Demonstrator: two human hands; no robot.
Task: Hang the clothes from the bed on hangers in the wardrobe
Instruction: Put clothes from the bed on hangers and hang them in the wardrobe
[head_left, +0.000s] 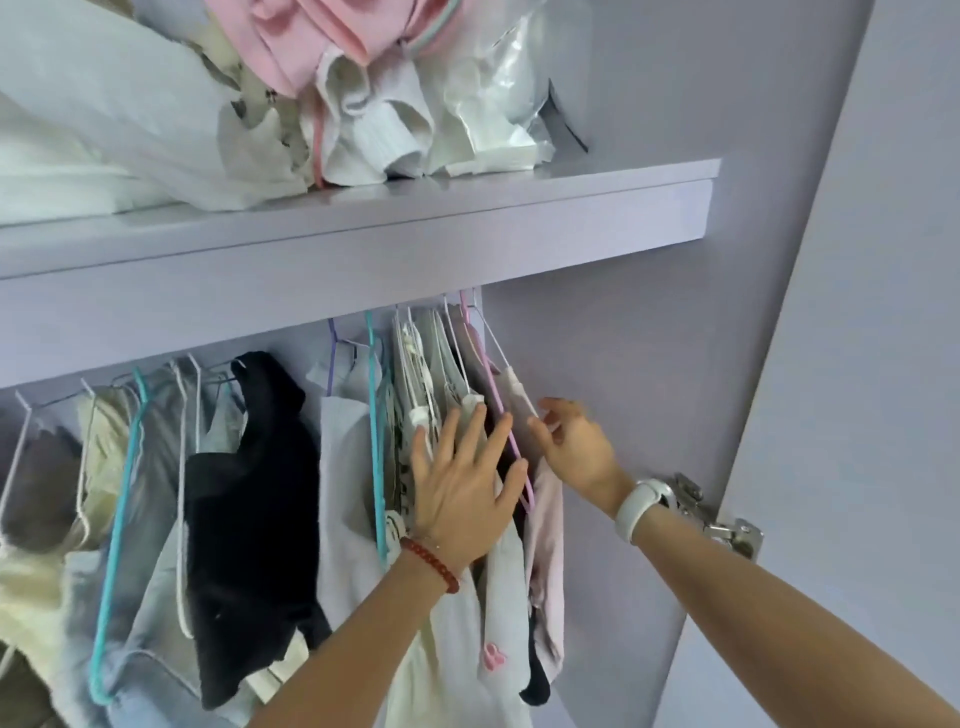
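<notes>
Under the lilac shelf (363, 228), the hanging clothes (249, 467) crowd the rail on wire hangers. The left hand (462, 483), grip apart with fingers splayed flat, presses against the garments just below the shelf's right end. The right hand (574, 447), beside it toward the wardrobe wall, has its grip pinched together on the white hanger (511, 364) carrying a pale pink garment (545, 545).
</notes>
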